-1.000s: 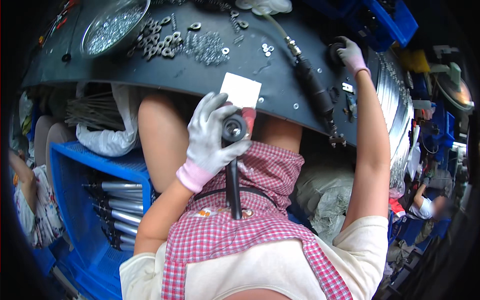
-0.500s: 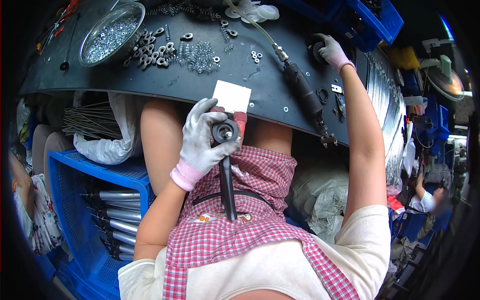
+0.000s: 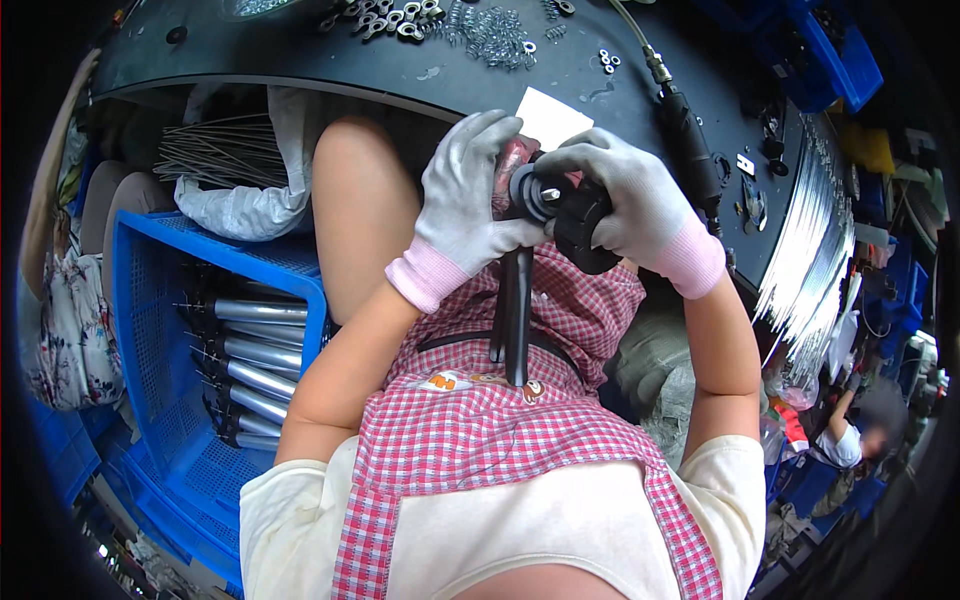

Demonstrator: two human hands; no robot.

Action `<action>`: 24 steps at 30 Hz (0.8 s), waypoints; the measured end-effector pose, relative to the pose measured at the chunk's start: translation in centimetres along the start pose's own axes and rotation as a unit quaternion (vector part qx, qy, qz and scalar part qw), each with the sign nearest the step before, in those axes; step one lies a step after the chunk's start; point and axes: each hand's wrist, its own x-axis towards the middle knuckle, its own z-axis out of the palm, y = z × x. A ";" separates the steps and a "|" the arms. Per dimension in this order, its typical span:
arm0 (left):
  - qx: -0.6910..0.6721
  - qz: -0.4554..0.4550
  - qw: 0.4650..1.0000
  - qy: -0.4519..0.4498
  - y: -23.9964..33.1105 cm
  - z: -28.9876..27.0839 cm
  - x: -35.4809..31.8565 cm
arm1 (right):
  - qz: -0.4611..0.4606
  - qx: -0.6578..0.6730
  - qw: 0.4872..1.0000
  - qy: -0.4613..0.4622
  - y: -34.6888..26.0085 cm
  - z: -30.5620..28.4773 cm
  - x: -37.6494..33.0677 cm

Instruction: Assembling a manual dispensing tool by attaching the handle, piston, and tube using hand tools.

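My left hand, in a grey glove with a pink cuff, is closed around the head of a black tubular part that hangs down in front of the checked apron. Its round collar faces up, with a shiny stud at the centre. In my right hand, gloved alike, is a black round knob-like piece, held tilted beside the collar; whether the two touch cannot be made out. A red-wrapped object lies behind the left fingers, partly hidden. Just beyond the hands is a white block.
On the dark table are springs, metal eyelets and a black hand-held power tool on a hose. Thin metal rods lie at the right. A blue crate with silver tubes stands left of my legs.
My right hand has come from the table's far right to the collar, bringing a black round piece. My left hand still holds the tubular part. The view has shifted, so the table appears higher.
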 end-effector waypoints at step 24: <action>0.033 0.058 0.996 -0.060 -0.2 -0.5 1.2 | 0.084 0.147 0.961 0.219 6.8 -5.0 7.3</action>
